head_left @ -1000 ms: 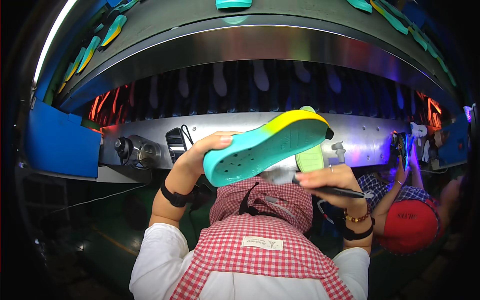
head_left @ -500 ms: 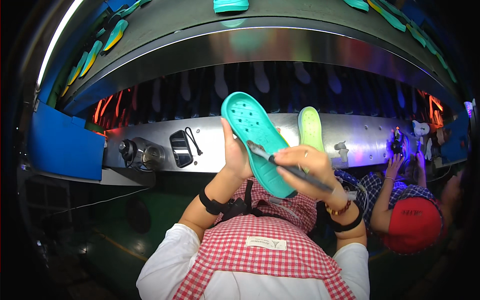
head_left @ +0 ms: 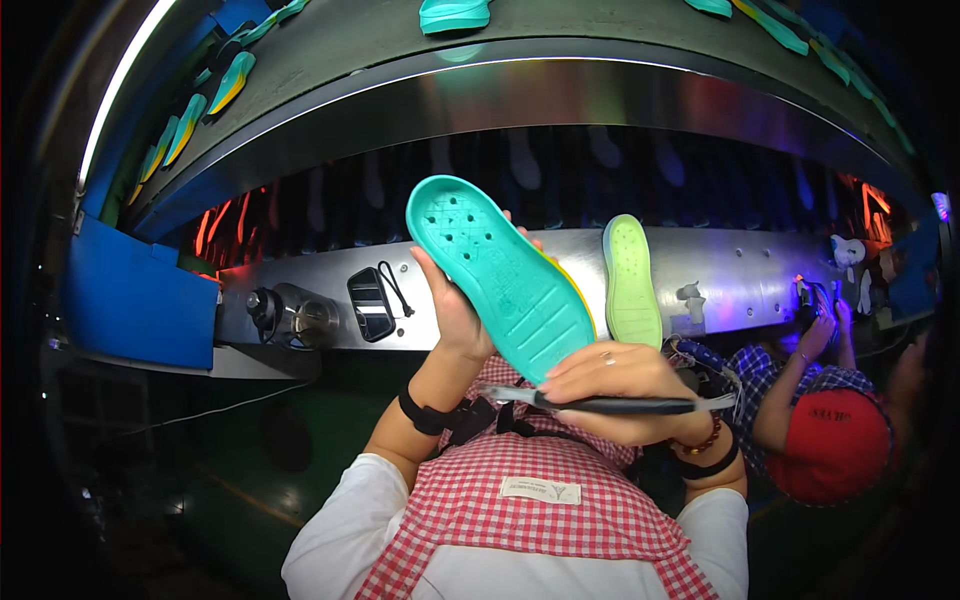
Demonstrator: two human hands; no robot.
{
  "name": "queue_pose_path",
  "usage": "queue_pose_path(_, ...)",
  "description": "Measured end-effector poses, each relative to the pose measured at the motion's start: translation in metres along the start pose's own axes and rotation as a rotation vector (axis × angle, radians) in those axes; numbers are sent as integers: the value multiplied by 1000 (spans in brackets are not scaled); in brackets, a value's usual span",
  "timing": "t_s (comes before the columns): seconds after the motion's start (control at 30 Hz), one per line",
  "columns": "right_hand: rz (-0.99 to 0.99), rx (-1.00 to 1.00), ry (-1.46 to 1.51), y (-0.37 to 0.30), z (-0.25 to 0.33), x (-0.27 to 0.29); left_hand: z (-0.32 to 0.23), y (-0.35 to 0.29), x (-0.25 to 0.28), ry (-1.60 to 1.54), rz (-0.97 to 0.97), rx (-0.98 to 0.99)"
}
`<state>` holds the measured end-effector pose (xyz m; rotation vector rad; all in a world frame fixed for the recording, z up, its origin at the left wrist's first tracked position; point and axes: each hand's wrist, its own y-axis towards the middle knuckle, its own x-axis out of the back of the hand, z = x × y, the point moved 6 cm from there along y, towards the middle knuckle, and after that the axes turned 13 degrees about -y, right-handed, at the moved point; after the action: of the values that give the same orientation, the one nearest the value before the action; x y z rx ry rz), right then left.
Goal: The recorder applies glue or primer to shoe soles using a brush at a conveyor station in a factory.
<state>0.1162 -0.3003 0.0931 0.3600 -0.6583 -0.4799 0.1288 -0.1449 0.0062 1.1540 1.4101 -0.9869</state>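
Observation:
In my left hand (head_left: 458,318) is a teal shoe sole (head_left: 505,275) with a yellow edge, held up and tilted, my fingers wrapped behind it. Its inner face shows small holes at the upper end and ridges lower down. My right hand (head_left: 630,380) grips a slim brush (head_left: 620,405) with a black handle, lying nearly level below the sole. The brush head points left, apart from the sole's inner face. Fingers of that hand are at the sole's lower end; whether they press on it I cannot tell.
A pale green sole (head_left: 630,285) lies on the metal ledge (head_left: 725,265). Left on it are a black phone-like device (head_left: 371,303) with a strap and a glass jar (head_left: 312,318). More soles ride on the conveyor (head_left: 560,25) above. A co-worker in a red cap (head_left: 838,445) works at right.
The brush has left the sole's inner face and swung down to lie nearly level. My right hand has moved to the sole's lower end. The sole has shifted slightly left.

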Motion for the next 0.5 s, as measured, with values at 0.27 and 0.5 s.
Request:
queue_pose_path(0.27, 53, -129, 50, -22, -24, 8, -15, 3, -13, -13, 201, 31)
queue_pose_path(0.5, -433, -485, 972, -29, -65, 2, -2, -12, -50, 232, 23, -17)
